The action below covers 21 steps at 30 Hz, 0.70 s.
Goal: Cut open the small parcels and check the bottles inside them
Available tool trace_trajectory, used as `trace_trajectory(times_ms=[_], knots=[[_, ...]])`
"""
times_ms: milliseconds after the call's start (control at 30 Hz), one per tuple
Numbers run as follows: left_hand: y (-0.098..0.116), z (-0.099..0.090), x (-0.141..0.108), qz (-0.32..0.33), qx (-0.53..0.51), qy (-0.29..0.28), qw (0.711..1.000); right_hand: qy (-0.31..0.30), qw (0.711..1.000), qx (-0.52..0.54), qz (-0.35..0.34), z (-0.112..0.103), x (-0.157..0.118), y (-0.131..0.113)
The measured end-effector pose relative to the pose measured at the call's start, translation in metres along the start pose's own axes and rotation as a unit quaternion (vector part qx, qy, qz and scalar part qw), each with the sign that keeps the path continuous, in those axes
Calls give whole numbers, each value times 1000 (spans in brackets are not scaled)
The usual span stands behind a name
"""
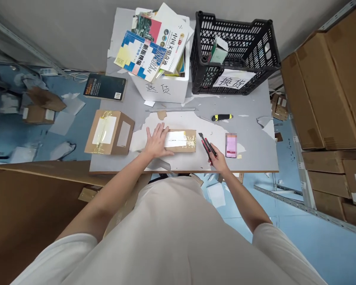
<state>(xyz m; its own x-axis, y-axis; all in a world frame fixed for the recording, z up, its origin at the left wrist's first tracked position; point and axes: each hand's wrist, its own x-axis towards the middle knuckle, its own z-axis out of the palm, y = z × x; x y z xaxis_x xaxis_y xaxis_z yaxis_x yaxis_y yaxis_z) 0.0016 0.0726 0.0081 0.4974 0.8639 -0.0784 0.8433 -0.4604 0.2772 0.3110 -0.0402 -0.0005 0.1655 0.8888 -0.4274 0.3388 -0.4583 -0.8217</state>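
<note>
A small taped cardboard box [190,136] with a white label lies on the worn grey table [255,158]. My left hand [158,143] rests on its left end, fingers spread. Just right of the box, my right hand [218,159] is closed round a black and red utility knife [206,145], which points up and to the left. Beside that hand lies a phone [231,145] with a pink screen. A yellow and black cutter [222,117] lies farther back.
A larger carton [110,132] stands at the table's left. At the back are a white bin [163,92] heaped with books, a black crate [237,63] and a dark book [105,86]. Stacked cartons [329,91] rise at the right; scraps litter the blue floor.
</note>
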Motion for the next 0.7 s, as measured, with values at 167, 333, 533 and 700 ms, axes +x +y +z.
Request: trace_trajectory(times_ms=[167,333,533,700], knots=[[-5,2,24,30,11,-83,996,-1,998,62,16,13,-2,4],[-10,9,22,47,-8,-67,997,-8,997,72,14,13,-3,1],[-13,12,27,50,-41,-30,997,-40,998,54,8,6,3,-3],[-15,16,31,49,-58,-18,997,-77,997,14,-5,-9,5,-9]])
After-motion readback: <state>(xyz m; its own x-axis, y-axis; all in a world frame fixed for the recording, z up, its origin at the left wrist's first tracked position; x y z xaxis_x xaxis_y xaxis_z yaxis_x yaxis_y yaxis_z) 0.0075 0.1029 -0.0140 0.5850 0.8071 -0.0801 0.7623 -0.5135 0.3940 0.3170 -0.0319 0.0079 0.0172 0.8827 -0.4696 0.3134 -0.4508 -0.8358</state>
